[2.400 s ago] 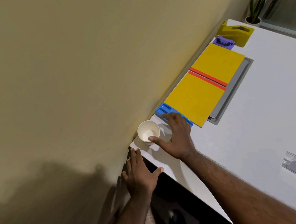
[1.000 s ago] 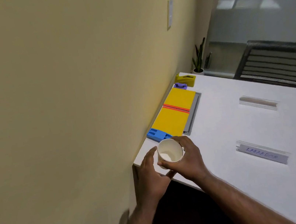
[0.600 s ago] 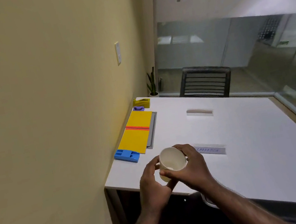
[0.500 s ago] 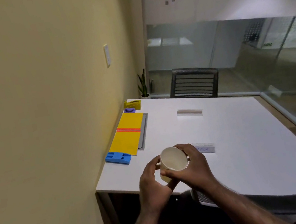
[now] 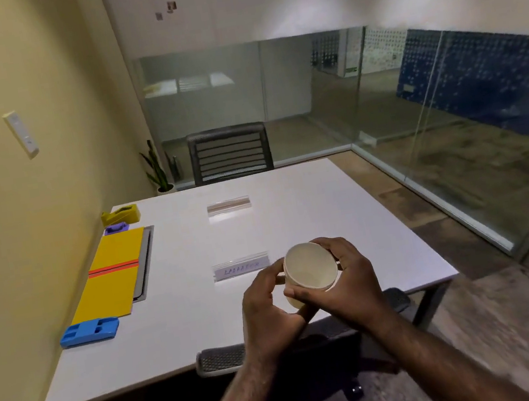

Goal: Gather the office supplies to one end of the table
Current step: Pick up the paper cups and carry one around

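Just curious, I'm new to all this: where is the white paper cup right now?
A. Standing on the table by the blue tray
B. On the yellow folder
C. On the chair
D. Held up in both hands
D: the paper cup is gripped between the left hand and the right hand, lifted above the near part of the table.

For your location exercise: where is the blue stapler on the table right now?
In the head view, the blue stapler lies on the white table at its near left, by the wall, touching the near end of the yellow folder.
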The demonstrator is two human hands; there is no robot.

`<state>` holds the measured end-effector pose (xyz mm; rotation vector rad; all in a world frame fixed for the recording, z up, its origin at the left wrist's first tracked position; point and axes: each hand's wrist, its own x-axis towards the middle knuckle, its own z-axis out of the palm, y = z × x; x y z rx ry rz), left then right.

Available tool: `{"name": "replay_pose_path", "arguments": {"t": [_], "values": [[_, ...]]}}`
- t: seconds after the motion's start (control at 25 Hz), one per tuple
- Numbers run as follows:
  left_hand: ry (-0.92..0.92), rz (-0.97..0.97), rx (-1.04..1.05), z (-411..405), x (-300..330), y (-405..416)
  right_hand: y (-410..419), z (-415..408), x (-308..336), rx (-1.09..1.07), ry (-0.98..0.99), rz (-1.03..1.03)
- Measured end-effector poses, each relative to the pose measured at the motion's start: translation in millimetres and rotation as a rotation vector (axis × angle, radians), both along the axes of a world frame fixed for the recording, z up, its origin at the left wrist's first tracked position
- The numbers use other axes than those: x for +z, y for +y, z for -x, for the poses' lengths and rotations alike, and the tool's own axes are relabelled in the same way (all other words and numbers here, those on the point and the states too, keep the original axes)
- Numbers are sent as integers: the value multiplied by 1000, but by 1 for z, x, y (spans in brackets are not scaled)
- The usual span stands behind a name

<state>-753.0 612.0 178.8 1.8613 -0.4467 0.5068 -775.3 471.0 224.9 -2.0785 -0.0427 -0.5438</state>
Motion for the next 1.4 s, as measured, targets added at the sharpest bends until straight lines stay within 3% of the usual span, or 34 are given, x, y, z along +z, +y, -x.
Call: {"name": "replay_pose_path", "arguments": {"t": [0.28, 0.56, 0.88, 1.4], "values": [[47, -18, -22, 13, -15, -141, -136, 17, -16, -52, 15, -24], [108, -79, 2, 4, -27, -209, -205, 7, -32, -58, 68, -58], [85, -89, 79, -63, -31, -232, -230, -70, -38, 12, 86, -48], [160, -87, 328, -147, -52, -177, -177, -192, -54, 308, 189, -23]]}}
